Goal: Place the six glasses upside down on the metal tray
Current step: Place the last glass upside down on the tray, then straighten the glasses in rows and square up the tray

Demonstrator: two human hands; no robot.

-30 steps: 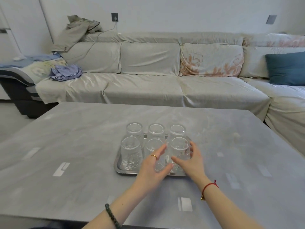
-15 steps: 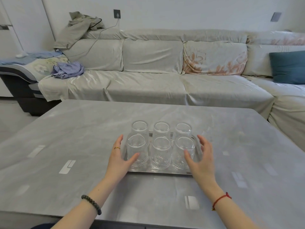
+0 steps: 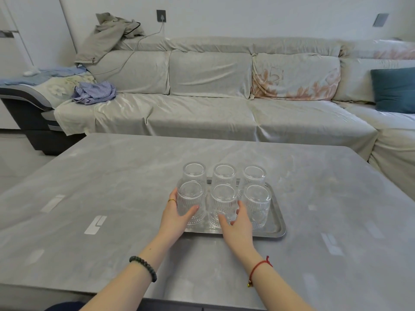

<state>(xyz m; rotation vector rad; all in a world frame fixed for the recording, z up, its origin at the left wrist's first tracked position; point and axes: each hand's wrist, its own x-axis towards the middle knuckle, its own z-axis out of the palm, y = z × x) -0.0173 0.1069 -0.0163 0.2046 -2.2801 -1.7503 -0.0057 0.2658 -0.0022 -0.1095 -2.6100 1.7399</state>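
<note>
Clear ribbed glasses stand upside down in two rows of three on the metal tray, at the middle of the grey table. My left hand wraps around the front-left glass, thumb in front and fingers behind it. My right hand holds the front-middle glass, with its thumb on the near side and its fingers between that glass and the front-right glass. The back row is untouched.
The grey marble-look table stretches wide on both sides of the tray. Behind it stands a long covered sofa with clothes at its left end and a teal cushion at the right.
Both hands came in from the tray's two sides. The left closed around the front-left glass and the right moved leftwards onto the front-middle glass.
</note>
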